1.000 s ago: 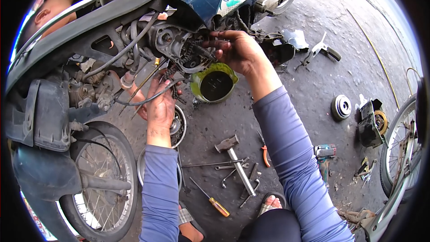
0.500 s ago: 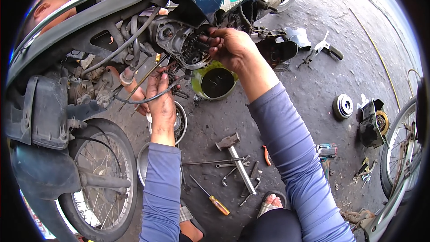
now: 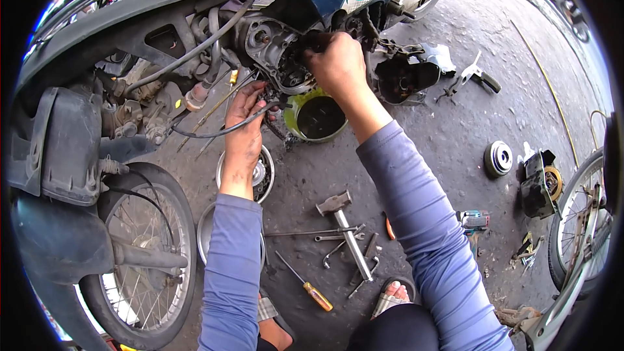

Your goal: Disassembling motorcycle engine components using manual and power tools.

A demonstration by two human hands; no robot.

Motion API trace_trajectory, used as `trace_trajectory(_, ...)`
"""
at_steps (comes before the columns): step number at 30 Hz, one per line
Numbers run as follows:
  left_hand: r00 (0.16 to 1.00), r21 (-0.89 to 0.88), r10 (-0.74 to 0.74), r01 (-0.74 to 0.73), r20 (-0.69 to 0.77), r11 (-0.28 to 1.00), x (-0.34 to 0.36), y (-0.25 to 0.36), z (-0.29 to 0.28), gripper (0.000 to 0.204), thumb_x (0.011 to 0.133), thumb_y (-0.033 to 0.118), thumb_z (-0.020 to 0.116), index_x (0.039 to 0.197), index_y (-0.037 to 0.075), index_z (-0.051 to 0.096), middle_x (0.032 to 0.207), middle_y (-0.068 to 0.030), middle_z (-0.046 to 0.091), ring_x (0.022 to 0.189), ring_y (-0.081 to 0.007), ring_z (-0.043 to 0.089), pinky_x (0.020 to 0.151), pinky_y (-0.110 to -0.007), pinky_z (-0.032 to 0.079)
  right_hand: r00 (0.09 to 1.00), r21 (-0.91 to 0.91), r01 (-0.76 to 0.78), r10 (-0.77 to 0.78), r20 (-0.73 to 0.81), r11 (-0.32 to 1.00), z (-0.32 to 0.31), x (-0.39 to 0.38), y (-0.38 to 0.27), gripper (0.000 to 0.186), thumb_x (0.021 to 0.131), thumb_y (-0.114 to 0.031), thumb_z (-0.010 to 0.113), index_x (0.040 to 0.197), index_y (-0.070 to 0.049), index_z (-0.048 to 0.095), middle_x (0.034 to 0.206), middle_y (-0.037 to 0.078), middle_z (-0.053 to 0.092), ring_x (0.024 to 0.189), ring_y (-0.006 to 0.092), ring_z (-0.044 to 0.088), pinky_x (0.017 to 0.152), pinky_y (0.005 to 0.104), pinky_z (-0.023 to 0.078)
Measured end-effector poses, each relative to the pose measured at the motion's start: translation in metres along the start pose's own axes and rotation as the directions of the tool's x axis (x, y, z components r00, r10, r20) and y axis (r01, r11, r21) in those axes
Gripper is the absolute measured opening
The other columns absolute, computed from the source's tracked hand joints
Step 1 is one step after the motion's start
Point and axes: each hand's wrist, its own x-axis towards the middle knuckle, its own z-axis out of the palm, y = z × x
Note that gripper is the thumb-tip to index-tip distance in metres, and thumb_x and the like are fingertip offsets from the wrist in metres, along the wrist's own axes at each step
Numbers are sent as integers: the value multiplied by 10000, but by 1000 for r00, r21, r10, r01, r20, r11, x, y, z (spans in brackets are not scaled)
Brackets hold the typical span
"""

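Note:
My right hand (image 3: 337, 69) is curled against the open engine case (image 3: 262, 44) of a motorcycle. Its fingertips are dark and partly hidden, and what they grip cannot be made out. Lower and to the left, my left hand (image 3: 244, 131) is raised palm inward with bent, greasy fingers around a dark chain (image 3: 277, 129), most of which is hidden. A black cable (image 3: 224, 131) curves across this hand. Below the engine stands a yellow-green basin (image 3: 294, 117) with dark liquid in it.
A hammer (image 3: 350, 231), wrenches and a yellow-handled screwdriver (image 3: 316, 294) lie on the ground between my feet and the engine. Round metal covers (image 3: 265, 195) sit beside the front wheel (image 3: 188, 266). Rightward are a flywheel-like disc (image 3: 498, 158), a cordless tool (image 3: 473, 220) and a black box (image 3: 537, 185).
My right hand has turned over, fingers deeper at the engine case. My left hand has risen slightly. Another person's hand by the cable and their head at upper left have gone from view.

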Motion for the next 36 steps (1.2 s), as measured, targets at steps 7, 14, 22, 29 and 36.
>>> trace_trajectory(7, 997, 60, 37, -33, -69, 998, -4, 4, 2, 280, 951, 42, 545, 1231, 27, 536, 1123, -49, 644, 850, -98, 616, 704, -229, 466, 989, 66, 142, -139, -45, 988, 6, -2, 2, 272, 765, -162, 708, 1011, -48, 703, 938, 187, 697, 891, 356, 669, 810, 405, 527)
trace_trajectory(14, 995, 67, -29, 36, -100, 997, -5, 1, 6, 250, 955, 66, 565, 1203, 36, 562, 1043, -20, 666, 788, -90, 620, 658, -215, 453, 999, 37, 38, -38, -17, 999, 11, -6, -5, 330, 742, -182, 707, 1039, -43, 672, 1051, 222, 662, 1011, 372, 628, 882, 404, 501)
trace_trajectory(22, 986, -226, -3, -35, -166, 974, -5, 6, 12, 280, 911, 23, 577, 1190, 33, 560, 1092, -43, 610, 810, -135, 608, 690, -257, 464, 992, 385, -62, 101, -81, 921, 38, 5, 12, 375, 737, -150, 717, 1076, 1, 657, 1023, 176, 697, 981, 297, 663, 885, 361, 496)
trace_trajectory(29, 986, -262, -63, 22, -152, 965, -9, 13, 10, 333, 909, 44, 607, 1235, 58, 538, 1202, -49, 594, 864, -153, 588, 728, -285, 471, 968, 380, -180, 231, -93, 907, 23, 18, 21, 264, 761, -130, 691, 983, 12, 708, 925, 228, 696, 932, 348, 680, 829, 387, 523)
trace_trajectory(36, 997, -188, -41, 27, -72, 982, -5, 15, 7, 351, 920, 78, 613, 1258, 45, 523, 1208, -54, 591, 826, -141, 555, 736, -282, 469, 973, -184, 227, -231, 2, 956, 5, 15, 13, 172, 781, -151, 713, 945, -112, 743, 818, 207, 677, 797, 365, 664, 728, 395, 541)
